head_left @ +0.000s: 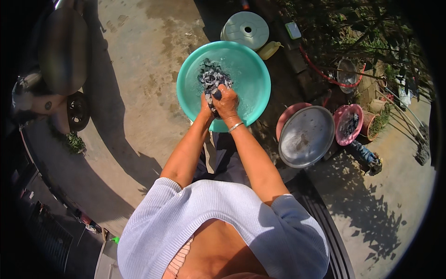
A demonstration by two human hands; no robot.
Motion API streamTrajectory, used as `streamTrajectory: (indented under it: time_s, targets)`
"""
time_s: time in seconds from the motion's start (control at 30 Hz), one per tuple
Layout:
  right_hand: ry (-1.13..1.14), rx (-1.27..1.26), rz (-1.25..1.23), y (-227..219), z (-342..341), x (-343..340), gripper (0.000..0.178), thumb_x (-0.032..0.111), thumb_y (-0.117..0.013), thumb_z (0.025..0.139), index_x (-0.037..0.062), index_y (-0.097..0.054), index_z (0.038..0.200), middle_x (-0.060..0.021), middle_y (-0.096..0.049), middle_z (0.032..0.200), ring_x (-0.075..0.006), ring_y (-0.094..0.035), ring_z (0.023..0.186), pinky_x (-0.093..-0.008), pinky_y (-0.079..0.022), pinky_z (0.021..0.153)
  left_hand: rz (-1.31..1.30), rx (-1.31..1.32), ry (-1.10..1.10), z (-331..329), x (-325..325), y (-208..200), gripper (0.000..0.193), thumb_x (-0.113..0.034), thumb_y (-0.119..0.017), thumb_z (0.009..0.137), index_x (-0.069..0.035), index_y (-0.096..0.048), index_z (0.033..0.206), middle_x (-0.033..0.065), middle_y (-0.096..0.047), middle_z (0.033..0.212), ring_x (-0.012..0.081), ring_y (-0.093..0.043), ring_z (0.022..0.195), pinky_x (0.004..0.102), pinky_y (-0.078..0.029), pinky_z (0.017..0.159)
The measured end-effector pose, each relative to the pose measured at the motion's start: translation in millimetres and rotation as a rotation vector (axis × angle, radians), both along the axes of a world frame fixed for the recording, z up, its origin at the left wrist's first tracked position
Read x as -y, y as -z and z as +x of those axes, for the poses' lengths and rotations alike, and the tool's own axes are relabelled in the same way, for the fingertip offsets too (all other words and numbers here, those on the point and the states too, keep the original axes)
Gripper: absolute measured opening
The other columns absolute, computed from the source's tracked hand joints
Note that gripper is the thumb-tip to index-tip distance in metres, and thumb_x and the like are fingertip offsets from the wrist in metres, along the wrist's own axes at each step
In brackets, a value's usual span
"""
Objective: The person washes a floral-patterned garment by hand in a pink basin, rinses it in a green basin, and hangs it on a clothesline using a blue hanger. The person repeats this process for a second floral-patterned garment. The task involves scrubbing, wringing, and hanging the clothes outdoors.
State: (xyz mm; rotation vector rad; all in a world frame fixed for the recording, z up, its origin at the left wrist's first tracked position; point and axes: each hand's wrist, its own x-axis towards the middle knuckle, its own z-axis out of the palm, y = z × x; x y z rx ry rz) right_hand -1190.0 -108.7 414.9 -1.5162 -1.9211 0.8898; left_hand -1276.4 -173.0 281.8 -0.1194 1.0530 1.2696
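A large turquoise basin [262, 76] of water stands before me. Both hands are together at its near side, closed on a wet dark-and-white patterned cloth [214, 74]. My right hand [226, 101] grips the cloth from the right, and a light bracelet circles that wrist. Close against it, my left hand [206, 106] holds the same cloth from the left; its fingers are partly hidden. The bunched far end of the cloth spreads into the water, while a narrow part shows between my hands.
Behind the basin stand a round pale container [245, 29] with a central hole and a yellowish bottle [269, 49]. To the right are a grey metal basin [306, 137], a pink basin [343, 111] holding dark stuff, and a mop [423, 145]. A parked vehicle's wheel [78, 110] is at left.
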Motion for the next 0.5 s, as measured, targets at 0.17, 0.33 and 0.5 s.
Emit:
streamTrajectory:
  time_s: [0.17,0.33,0.5]
  targets:
    - [0.183,0.082,-0.093,27,43,-24,0.019,0.014,-0.071,0.068,0.0055,-0.055,0.071,-0.0153,-0.054,0.060,-0.0374,-0.056,0.063,-0.0461,-0.044,0.057,-0.186,-0.799,0.177,-10,-32,-130,0.040,-0.030,-0.055,0.089,0.002,-0.053,0.112,0.0097,-0.061,0.101,0.0167,-0.057,0.086,0.0312,-0.046,0.078]
    - [0.025,0.666,-0.260,-3,55,-15,0.056,0.035,-0.070,0.075,0.0147,-0.047,0.122,-0.0210,-0.058,0.083,-0.0374,-0.057,0.078,-0.0450,-0.049,0.065,-0.106,-1.186,0.468,-28,-25,-126,0.069,-0.027,-0.067,0.081,-0.002,-0.031,0.134,0.0209,-0.059,0.107,0.0274,-0.058,0.094,0.0361,-0.046,0.082]
    - [-0.210,0.908,-0.277,-2,29,-6,0.093,0.054,-0.068,0.072,0.0312,-0.016,0.145,-0.0228,-0.058,0.094,-0.0392,-0.055,0.091,-0.0518,-0.050,0.066,-0.163,-1.776,0.970,-11,-13,-112,0.101,-0.037,-0.078,0.066,-0.031,-0.015,0.145,0.0299,-0.040,0.121,0.0436,-0.043,0.108,0.0463,-0.047,0.082]
